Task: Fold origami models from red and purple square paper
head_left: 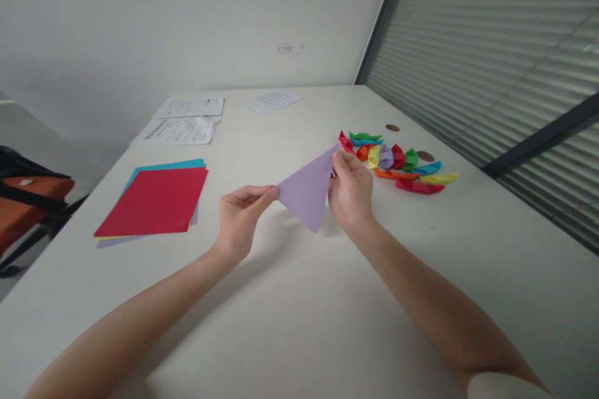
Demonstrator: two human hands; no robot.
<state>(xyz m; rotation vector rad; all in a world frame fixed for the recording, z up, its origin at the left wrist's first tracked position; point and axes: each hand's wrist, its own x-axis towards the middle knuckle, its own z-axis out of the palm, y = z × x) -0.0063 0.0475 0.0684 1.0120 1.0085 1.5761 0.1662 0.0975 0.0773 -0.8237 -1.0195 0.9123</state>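
A lilac paper sheet folded into a triangle is held up above the white table. My left hand pinches its left corner between thumb and fingers. My right hand is closed on its upper right corner, with the lower point of the triangle hanging free. To the left lies a stack of square coloured sheets, red on top with blue, yellow and lilac edges showing beneath.
A cluster of several small folded paper boats in mixed colours lies just beyond my right hand. Printed white sheets rest at the far edge. A window with blinds runs along the right. A chair with an orange seat stands at left.
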